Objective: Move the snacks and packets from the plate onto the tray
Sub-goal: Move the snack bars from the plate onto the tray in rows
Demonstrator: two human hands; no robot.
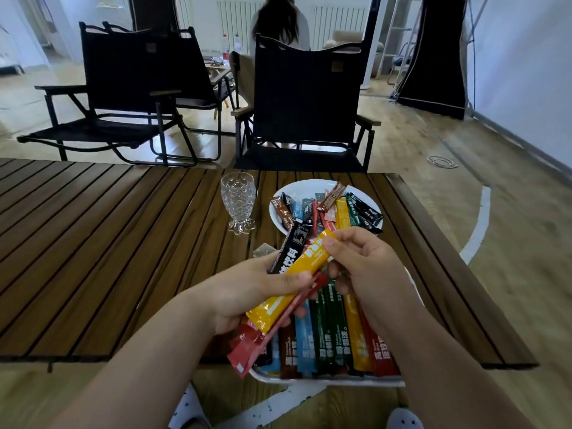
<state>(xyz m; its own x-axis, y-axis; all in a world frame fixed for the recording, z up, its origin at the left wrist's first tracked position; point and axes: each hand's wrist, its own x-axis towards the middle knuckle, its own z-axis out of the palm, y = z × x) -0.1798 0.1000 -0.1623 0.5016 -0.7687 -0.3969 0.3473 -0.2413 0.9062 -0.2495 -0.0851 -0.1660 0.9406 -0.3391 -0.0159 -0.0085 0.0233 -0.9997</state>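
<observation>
A white plate (298, 188) at the far right of the wooden table holds several coloured stick packets (342, 210). At the near table edge a white tray (328, 379) carries a row of stick packets (325, 335) side by side. Above the tray my left hand (247, 292) grips a bundle: a yellow packet (294, 281), a black packet (292, 247) and a red packet (263, 339). My right hand (362, 261) pinches the top end of the yellow packet between thumb and fingers.
A clear patterned glass (238, 201) stands just left of the plate. A small grey-green sachet (263, 251) lies on the table behind my left hand. Black folding chairs (305, 97) stand beyond the table, and a person sits farther back.
</observation>
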